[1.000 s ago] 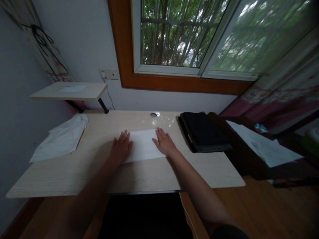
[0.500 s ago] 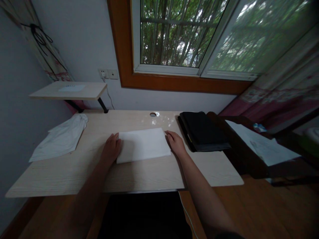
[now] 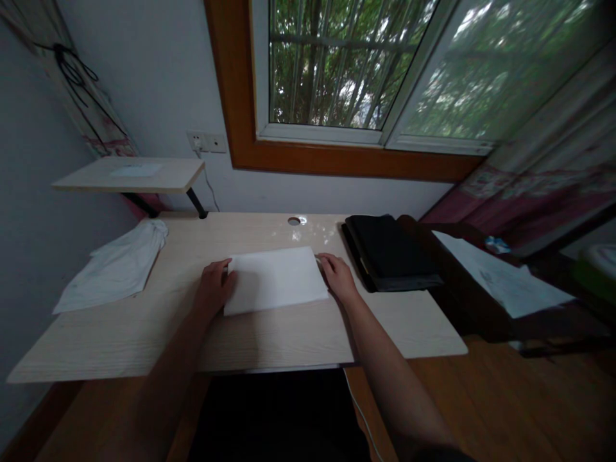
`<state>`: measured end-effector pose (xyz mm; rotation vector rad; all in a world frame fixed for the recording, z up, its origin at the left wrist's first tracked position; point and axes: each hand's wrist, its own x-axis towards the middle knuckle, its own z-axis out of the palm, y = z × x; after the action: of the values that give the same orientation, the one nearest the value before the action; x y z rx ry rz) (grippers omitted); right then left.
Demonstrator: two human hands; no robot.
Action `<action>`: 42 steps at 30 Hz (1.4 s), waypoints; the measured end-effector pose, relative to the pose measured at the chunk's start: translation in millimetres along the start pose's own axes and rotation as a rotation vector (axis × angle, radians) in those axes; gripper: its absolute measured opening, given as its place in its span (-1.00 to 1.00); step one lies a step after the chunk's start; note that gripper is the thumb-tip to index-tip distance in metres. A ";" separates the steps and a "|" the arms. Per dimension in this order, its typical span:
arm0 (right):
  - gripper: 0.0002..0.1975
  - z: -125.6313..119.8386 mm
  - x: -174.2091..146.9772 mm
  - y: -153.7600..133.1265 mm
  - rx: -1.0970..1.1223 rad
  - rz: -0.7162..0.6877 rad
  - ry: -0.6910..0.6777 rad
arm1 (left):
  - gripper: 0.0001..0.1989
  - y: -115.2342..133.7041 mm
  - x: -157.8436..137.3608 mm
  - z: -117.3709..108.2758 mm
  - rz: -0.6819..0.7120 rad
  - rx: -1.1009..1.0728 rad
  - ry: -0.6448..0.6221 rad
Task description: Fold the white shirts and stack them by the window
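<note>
A flat white rectangle, which looks like folded cloth, lies on the pale wooden desk in front of me. At its left edge is my left hand, with the thumb and fingers bent around the side. My right hand is at the opposite edge, its fingers curled together against the upper right corner. Both hands rest low at the desk surface, and the undersides of their fingers are hidden.
A crumpled white cloth lies at the desk's left. Behind it stands a small raised shelf on black legs. Black folders are stacked to the right. Beyond them, a sheet of paper lies on dark furniture.
My left thumb and fingers have parted slightly at the cloth's left edge. The right hand and the white cloth stay nearly in place; the view has shifted a little.
</note>
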<state>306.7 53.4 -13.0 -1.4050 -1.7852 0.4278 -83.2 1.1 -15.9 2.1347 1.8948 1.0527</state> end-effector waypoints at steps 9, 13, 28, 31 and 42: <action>-0.55 -4.7 -3.1 -5.7 0.125 0.100 -0.019 | -0.47 -0.7 -4.9 -3.2 -0.060 -0.078 -0.087; -0.55 -7.7 -5.4 -9.1 0.208 0.125 -0.075 | -0.49 2.2 -10.8 -8.3 -0.069 -0.157 -0.125; -0.43 -50.7 -58.5 -18.8 0.323 0.012 -0.396 | -0.34 23.6 -62.1 -40.1 -0.111 -0.298 -0.327; -0.40 -45.6 -64.9 -17.3 0.393 0.042 -0.392 | -0.35 24.6 -61.9 -40.2 -0.091 -0.263 -0.337; -0.31 -41.2 -63.5 -24.1 0.324 0.181 -0.308 | -0.35 17.3 -64.9 -37.5 -0.067 -0.251 -0.322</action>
<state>325.8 -21.7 4.8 -1.3234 -1.7311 1.0293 -88.4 -75.1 -6.4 1.9475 1.5853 0.8238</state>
